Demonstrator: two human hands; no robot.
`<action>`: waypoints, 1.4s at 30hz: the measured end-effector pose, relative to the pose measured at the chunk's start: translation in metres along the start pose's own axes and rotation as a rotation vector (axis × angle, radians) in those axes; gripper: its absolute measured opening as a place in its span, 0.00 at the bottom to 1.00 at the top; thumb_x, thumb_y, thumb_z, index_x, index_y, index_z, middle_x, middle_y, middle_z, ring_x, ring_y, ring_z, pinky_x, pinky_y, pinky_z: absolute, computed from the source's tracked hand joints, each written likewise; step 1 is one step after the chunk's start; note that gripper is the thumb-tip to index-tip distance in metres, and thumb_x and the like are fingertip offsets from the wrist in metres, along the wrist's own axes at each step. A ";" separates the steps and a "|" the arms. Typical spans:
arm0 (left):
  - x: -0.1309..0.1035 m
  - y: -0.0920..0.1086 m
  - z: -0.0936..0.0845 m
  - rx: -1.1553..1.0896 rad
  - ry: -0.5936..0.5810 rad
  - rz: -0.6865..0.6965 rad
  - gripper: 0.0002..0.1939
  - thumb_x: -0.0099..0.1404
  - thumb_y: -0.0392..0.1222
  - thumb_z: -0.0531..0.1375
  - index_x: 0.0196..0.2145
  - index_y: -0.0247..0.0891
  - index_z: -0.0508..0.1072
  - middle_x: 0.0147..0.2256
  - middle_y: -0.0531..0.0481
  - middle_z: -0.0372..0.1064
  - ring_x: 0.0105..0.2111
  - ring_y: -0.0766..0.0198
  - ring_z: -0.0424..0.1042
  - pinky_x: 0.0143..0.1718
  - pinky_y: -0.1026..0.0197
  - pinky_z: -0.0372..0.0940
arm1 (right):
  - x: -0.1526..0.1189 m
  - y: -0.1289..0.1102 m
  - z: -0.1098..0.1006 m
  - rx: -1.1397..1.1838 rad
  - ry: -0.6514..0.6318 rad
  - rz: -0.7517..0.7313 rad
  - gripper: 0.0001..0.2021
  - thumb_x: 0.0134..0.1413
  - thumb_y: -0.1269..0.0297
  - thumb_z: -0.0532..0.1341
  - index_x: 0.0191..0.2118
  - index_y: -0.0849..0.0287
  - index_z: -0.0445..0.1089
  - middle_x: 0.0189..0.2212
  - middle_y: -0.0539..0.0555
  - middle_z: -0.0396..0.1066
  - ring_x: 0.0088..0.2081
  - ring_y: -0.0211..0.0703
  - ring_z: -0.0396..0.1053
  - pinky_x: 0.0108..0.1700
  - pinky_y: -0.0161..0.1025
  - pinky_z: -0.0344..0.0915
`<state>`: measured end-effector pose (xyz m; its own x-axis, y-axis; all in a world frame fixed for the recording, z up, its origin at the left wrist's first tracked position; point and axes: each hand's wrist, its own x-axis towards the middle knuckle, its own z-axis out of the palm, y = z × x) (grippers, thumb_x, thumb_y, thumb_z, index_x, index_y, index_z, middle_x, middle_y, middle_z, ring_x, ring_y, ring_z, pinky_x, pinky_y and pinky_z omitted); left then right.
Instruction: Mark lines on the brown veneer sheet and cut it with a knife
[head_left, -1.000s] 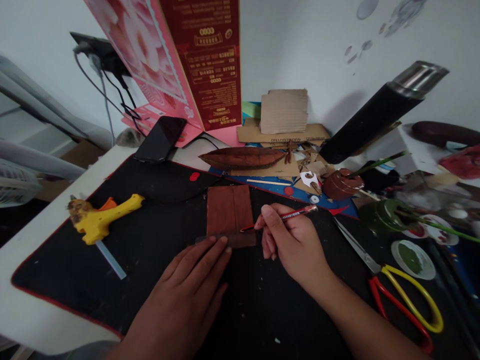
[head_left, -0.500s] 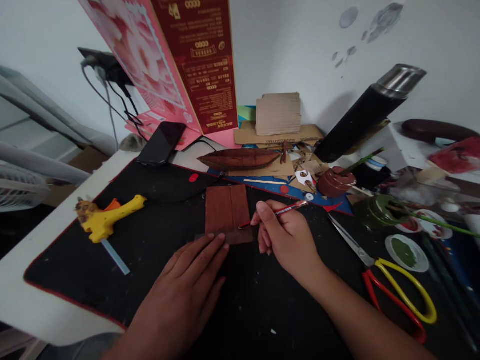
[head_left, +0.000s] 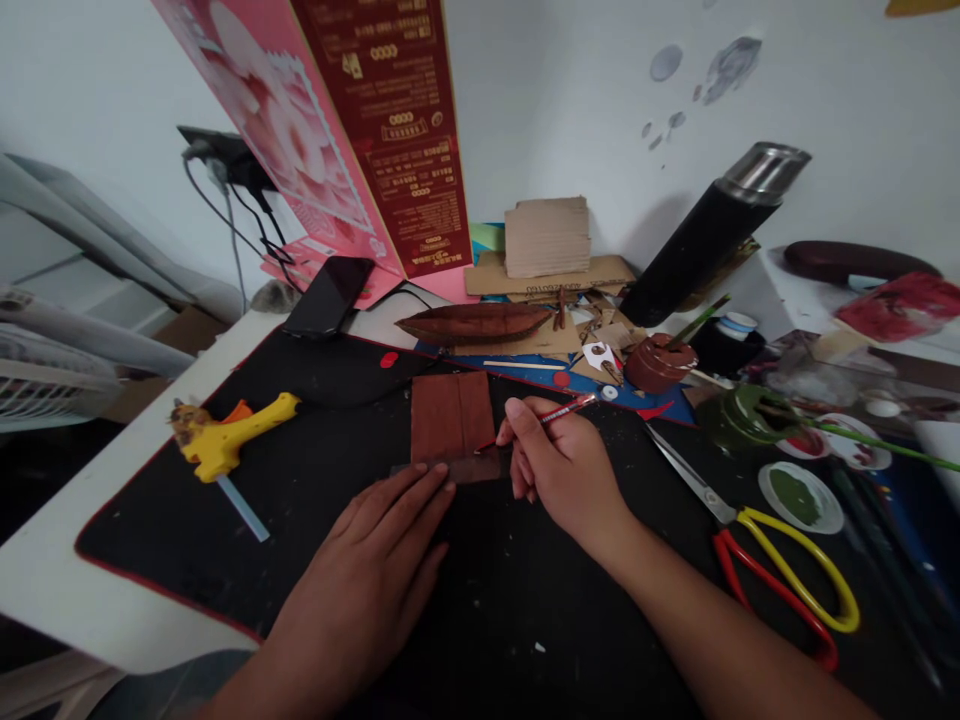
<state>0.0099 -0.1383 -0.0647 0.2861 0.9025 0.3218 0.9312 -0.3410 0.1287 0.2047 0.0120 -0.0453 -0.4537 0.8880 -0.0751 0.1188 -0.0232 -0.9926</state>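
Observation:
A reddish-brown painted square piece (head_left: 450, 412) lies on the black mat, with a line running down it right of its middle. Across its near edge is a see-through strip (head_left: 476, 469), seemingly a ruler. My left hand (head_left: 375, 565) lies flat, fingers stretched out, the fingertips pressing on that strip. Pinched in my right hand (head_left: 566, 465) is a red pencil (head_left: 566, 409), its tip at the lower right of the brown piece, just above the strip. Beyond the piece sits a brown boat-shaped object (head_left: 476, 323).
To the left lie a yellow glue gun (head_left: 240, 435) and a black phone (head_left: 328, 296). Scissors (head_left: 739, 520), a green paint jar (head_left: 754, 418) and a paint dish (head_left: 801, 498) are at right. A black thermos (head_left: 709, 235) leans behind, near cardboard scraps (head_left: 549, 238) and a pink box (head_left: 277, 110).
The view has shifted slightly. Both hands keep nearly the same place on the brown piece, and the pencil tip has moved a little, if at all.

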 end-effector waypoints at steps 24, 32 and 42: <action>-0.006 0.001 0.000 -0.012 0.066 0.042 0.18 0.80 0.37 0.56 0.62 0.37 0.77 0.60 0.40 0.78 0.59 0.51 0.76 0.59 0.47 0.74 | 0.002 -0.008 -0.007 0.204 0.237 -0.106 0.29 0.63 0.32 0.65 0.29 0.56 0.71 0.13 0.42 0.59 0.14 0.35 0.63 0.17 0.32 0.57; -0.004 0.003 -0.005 -0.131 0.177 -0.020 0.16 0.80 0.37 0.56 0.60 0.40 0.76 0.52 0.42 0.80 0.51 0.54 0.78 0.55 0.49 0.74 | 0.008 0.000 -0.026 0.128 0.347 -0.204 0.29 0.66 0.32 0.62 0.30 0.55 0.70 0.13 0.42 0.59 0.14 0.35 0.61 0.18 0.33 0.56; 0.002 0.005 -0.013 -0.195 0.206 0.045 0.13 0.82 0.35 0.53 0.53 0.41 0.77 0.41 0.48 0.80 0.39 0.61 0.78 0.43 0.59 0.74 | 0.008 0.012 -0.025 0.041 0.267 -0.243 0.29 0.69 0.33 0.61 0.30 0.55 0.72 0.13 0.43 0.61 0.14 0.37 0.63 0.20 0.34 0.59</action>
<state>0.0120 -0.1415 -0.0511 0.2551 0.8198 0.5127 0.8522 -0.4412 0.2814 0.2251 0.0302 -0.0550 -0.2171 0.9584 0.1854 -0.0019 0.1895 -0.9819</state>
